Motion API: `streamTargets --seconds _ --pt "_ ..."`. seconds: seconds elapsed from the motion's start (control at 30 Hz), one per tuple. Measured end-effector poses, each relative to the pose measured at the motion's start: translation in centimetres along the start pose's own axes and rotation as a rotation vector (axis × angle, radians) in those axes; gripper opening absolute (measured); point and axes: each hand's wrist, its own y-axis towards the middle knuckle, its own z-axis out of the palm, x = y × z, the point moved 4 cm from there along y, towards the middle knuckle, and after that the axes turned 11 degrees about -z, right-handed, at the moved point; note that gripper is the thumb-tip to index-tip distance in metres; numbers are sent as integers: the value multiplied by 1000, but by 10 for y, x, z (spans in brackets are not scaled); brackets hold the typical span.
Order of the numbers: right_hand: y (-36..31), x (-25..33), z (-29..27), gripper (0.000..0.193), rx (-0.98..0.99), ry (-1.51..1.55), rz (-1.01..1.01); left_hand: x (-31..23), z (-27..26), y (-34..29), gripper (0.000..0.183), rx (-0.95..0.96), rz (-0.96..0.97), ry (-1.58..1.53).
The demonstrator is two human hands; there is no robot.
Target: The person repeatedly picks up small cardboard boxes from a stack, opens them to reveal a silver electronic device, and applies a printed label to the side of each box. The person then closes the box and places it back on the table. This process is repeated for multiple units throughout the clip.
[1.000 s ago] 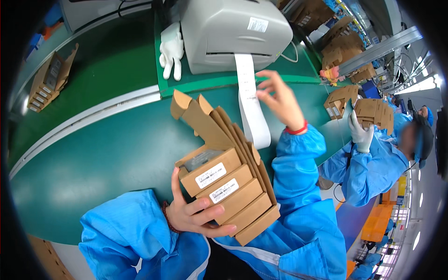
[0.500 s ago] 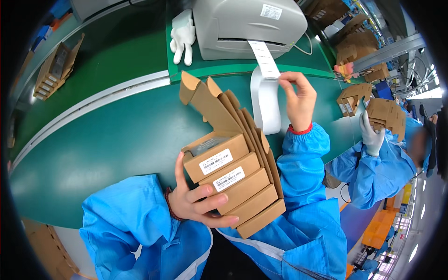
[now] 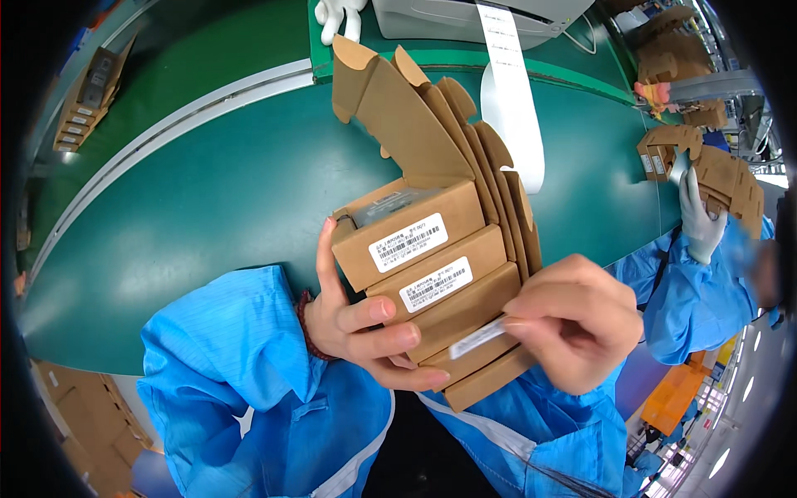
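Observation:
My left hand [image 3: 357,328] is wrapped round a stack of small brown cardboard boxes [image 3: 465,311], tilted, with their lids standing open. White printed labels are stuck on the fronts of the upper two boxes; one is the top label [image 3: 407,242], the other the second label [image 3: 436,285]. Between its thumb and fingers my right hand [image 3: 573,324] pinches a loose white label [image 3: 477,339], which lies just in front of the lower boxes. Whether that label touches the cardboard I cannot tell. Inside the top box a grey item in clear wrapping [image 3: 394,203] shows in part.
A grey label printer [image 3: 448,21] stands at the back, its white label strip [image 3: 510,124] hanging onto the green table [image 3: 207,224]. Nearby lies a white glove [image 3: 339,17]. More boxes [image 3: 87,100] sit far left. At right, a co-worker's gloved hand [image 3: 701,220] holds cardboard boxes.
My right hand has come from the printer's strip down to the boxes, now with a loose label in its fingers. The view has shifted, so the printer sits higher. My left hand still holds the stack.

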Motion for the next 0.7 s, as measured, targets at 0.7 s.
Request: streamTargets --seconds 0.7 --pt "20 2 -4 24 191 -327 51 0 1 3 43 144 65 92"
